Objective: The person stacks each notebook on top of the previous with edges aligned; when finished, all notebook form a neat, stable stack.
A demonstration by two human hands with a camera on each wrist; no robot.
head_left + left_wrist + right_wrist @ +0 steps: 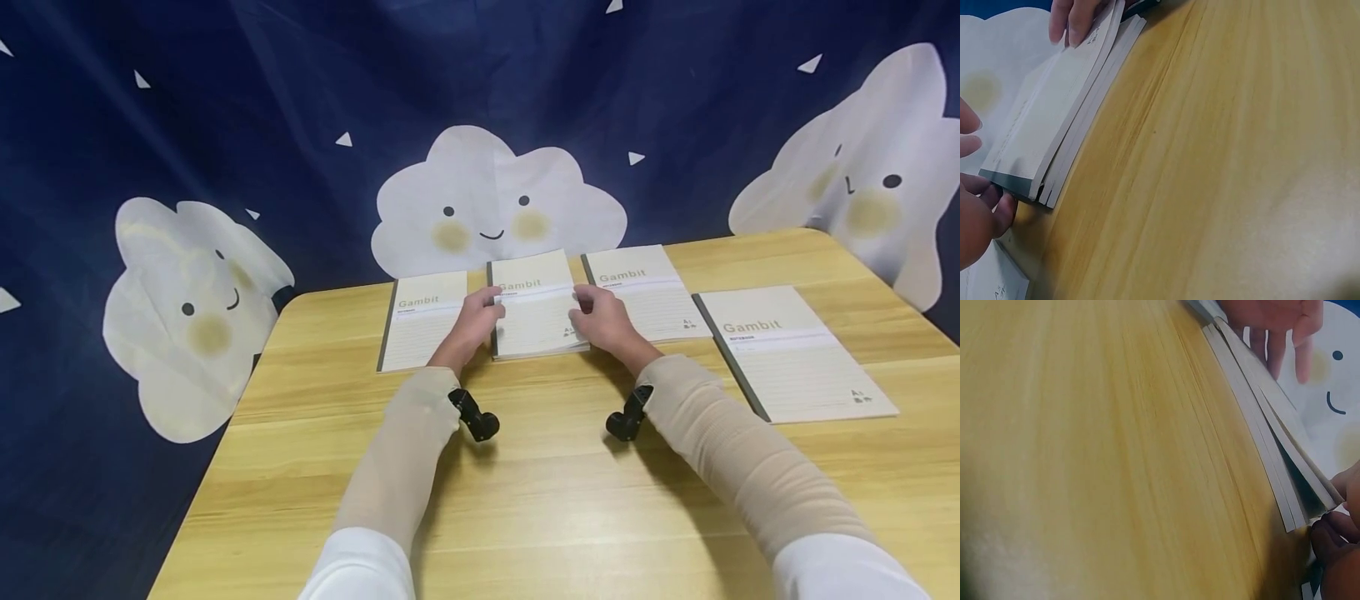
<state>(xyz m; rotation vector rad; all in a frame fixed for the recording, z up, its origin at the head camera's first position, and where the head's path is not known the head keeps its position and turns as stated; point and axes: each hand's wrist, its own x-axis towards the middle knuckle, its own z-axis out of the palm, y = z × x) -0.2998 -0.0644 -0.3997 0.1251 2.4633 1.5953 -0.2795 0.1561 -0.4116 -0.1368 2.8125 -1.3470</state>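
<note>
A cream Gambit notebook [536, 312] with a dark spine lies uppermost on a small pile in the middle. Its right side is raised off the notebooks beneath [1260, 447], leaving a wedge-shaped gap. At the spine side, my left hand [472, 325] holds the top notebook's edge; in the left wrist view its lower fingers [1004, 212] meet the spine corner, while the upper ones are spread apart. My right hand [606, 321] pinches the opposite edge, thumb and fingers around the cover's side. Parts of both hands are cut off in the wrist views.
Another Gambit notebook [427, 321] lies left of the pile. To the right are a third notebook [645, 300] and, nearer the front, a fourth notebook [798, 358]. Behind the wooden table [540, 500] hangs a dark blue cloth [315, 75] with clouds.
</note>
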